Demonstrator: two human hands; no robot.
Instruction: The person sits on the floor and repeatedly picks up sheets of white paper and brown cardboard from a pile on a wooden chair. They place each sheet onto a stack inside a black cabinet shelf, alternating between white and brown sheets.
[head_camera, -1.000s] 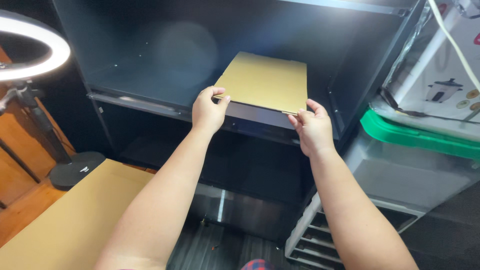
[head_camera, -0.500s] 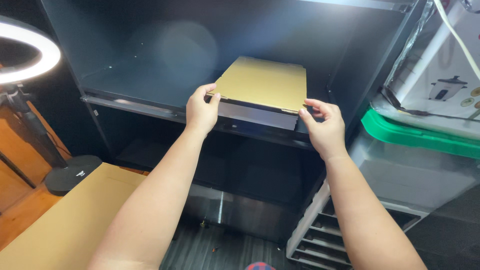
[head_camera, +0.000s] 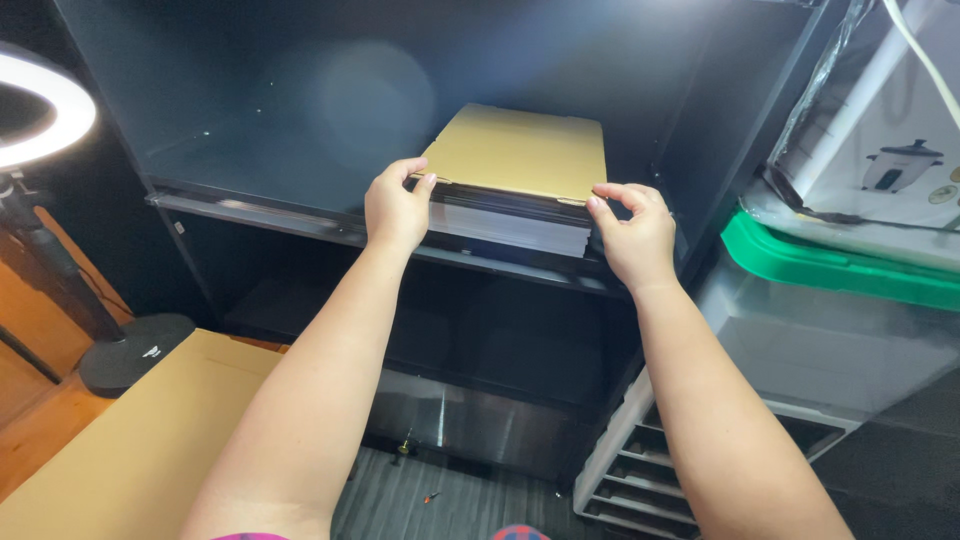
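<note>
A flat tan cardboard sheet (head_camera: 520, 150) lies on top of a stack of dark flat sheets (head_camera: 510, 222) on the upper shelf (head_camera: 250, 205) of a black shelving unit. My left hand (head_camera: 395, 208) pinches the cardboard's near left corner. My right hand (head_camera: 632, 232) holds its near right corner with thumb and fingers. Both arms reach up from the bottom of the view. The stack's near edge sits at the shelf's front lip.
A lit ring light (head_camera: 45, 105) on a stand with a round black base (head_camera: 135, 352) is at left. A large tan cardboard piece (head_camera: 130, 440) lies low left. At right are a green-lidded clear bin (head_camera: 830, 275), a white box, and a drawer rack (head_camera: 640, 480).
Both hands carried the cardboard sheet downward and further into the shelf; it now rests flat on the dark stack instead of being held above it.
</note>
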